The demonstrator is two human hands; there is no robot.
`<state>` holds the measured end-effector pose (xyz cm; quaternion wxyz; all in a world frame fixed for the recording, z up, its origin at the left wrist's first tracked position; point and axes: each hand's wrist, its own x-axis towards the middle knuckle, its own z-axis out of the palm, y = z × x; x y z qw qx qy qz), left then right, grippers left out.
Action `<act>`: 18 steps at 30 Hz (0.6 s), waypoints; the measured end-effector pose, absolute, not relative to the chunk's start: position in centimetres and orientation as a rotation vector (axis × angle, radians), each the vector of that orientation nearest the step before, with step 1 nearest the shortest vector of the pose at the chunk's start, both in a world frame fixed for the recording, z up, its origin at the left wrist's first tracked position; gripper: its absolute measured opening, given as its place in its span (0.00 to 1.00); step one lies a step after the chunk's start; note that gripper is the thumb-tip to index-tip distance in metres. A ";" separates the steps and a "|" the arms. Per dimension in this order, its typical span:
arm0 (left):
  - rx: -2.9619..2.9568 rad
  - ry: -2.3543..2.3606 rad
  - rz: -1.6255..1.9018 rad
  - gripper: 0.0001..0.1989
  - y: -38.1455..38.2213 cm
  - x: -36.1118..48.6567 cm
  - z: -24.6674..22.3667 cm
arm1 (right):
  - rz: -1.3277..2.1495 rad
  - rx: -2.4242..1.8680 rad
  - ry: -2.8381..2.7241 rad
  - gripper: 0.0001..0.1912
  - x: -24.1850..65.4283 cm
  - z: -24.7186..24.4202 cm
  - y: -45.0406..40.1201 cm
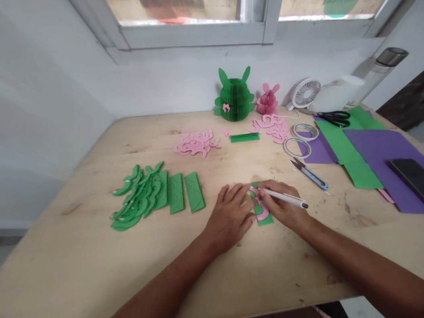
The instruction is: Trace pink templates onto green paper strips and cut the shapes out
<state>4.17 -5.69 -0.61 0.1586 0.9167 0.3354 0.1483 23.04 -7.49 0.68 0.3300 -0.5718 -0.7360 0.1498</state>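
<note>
My right hand (280, 203) is closed around a white pen (288, 198), its tip at the top of a curved pink paper piece (263, 213). That piece lies on a green paper strip (265, 221) flat on the table. My left hand (232, 212) rests flat from the left, fingers stretched out, fingertips at the edge of the strip and pink piece. Left of it lie green strips (194, 192) with curved outlines on them. Beyond those is a pile of curved green cut-outs (139, 198).
Pink cut-outs (195, 143) and a folded green strip (245, 138) lie farther back. A green paper figure (235, 99) and a pink one (267, 100) stand by the wall. At right are tape rolls (297, 148), blue snips (311, 174), black scissors (334, 118), purple sheets (380, 150) and a phone (409, 176).
</note>
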 end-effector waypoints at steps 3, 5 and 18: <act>2.624 0.960 0.424 0.16 -5.7 4.2 -0.6 | 0.373 -1.494 -1.937 0.10 23.0 0.8 -7.5; 2.625 0.959 0.434 0.16 -5.7 4.1 -0.6 | 0.368 -1.493 -1.949 0.10 23.0 0.8 -7.5; 2.630 0.953 0.409 0.17 -5.7 4.1 -0.4 | 0.332 -1.487 -1.963 0.10 23.1 0.6 -7.4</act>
